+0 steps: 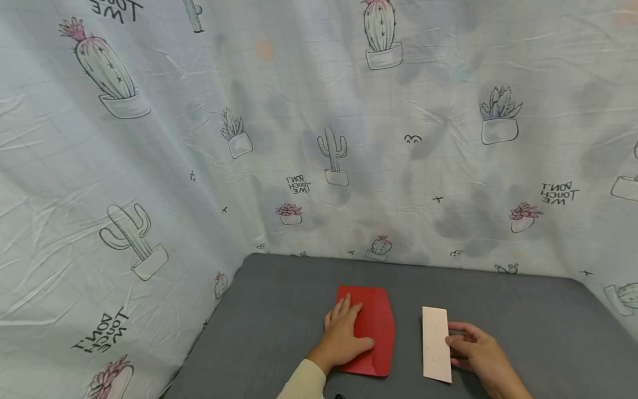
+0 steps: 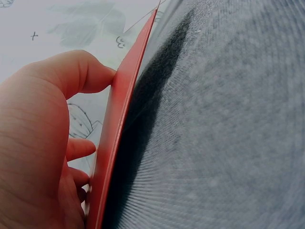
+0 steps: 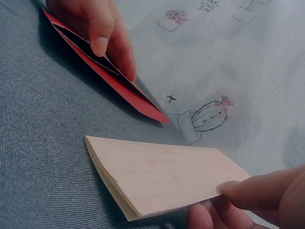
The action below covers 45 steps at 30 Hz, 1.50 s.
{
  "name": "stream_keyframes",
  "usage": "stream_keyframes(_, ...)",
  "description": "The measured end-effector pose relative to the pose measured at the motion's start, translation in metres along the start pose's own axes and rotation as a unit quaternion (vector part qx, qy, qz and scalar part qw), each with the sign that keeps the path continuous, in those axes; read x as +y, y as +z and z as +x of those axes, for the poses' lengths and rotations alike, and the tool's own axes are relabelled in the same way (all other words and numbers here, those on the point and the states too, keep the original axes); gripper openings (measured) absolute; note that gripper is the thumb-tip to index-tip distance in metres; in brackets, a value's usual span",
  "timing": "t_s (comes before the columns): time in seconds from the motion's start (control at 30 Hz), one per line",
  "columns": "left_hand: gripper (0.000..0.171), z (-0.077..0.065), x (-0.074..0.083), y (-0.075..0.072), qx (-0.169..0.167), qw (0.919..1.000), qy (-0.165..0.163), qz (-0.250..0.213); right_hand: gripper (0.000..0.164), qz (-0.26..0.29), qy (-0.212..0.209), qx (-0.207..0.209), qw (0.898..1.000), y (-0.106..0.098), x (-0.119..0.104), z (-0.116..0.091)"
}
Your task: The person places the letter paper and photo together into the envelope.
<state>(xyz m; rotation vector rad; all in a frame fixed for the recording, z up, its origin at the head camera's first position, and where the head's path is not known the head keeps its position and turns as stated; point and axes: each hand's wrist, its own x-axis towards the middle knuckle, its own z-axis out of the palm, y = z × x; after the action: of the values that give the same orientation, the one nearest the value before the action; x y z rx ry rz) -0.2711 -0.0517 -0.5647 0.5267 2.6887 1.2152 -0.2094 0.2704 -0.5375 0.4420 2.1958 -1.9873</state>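
A red envelope (image 1: pixel 381 327) lies on the grey table, its pointed flap turned to the right. My left hand (image 1: pixel 344 335) rests on it with spread fingers, the thumb near the fold of the flap. In the right wrist view the mouth of the envelope (image 3: pixel 90 55) gapes. To the right, my right hand (image 1: pixel 478 352) pinches the edge of a folded sheet of cream letter paper (image 1: pixel 436 338) between thumb and fingers. Dashed lines run across the letter paper (image 3: pixel 157 171), and its folded layers part slightly at one end.
The grey table (image 1: pixel 279 299) has a cloth-like surface. Behind it and along its left side hangs a pale curtain (image 1: pixel 299 111) printed with potted cacti and lettering.
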Motion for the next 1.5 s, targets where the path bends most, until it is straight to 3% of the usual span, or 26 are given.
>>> stream_keyframes(1.23, 0.092, -0.003, 0.003, -0.001, 0.001, 1.0000, 0.002, 0.007, 0.050, 0.011, 0.003, 0.003, 1.000, 0.010, 0.004, -0.001)
stream_keyframes(1.5, 0.092, -0.003, 0.002, 0.000, 0.000, 1.0000, 0.002, 0.008, 0.052, 0.025, 0.004, -0.014, 1.000, 0.011, 0.005, -0.002)
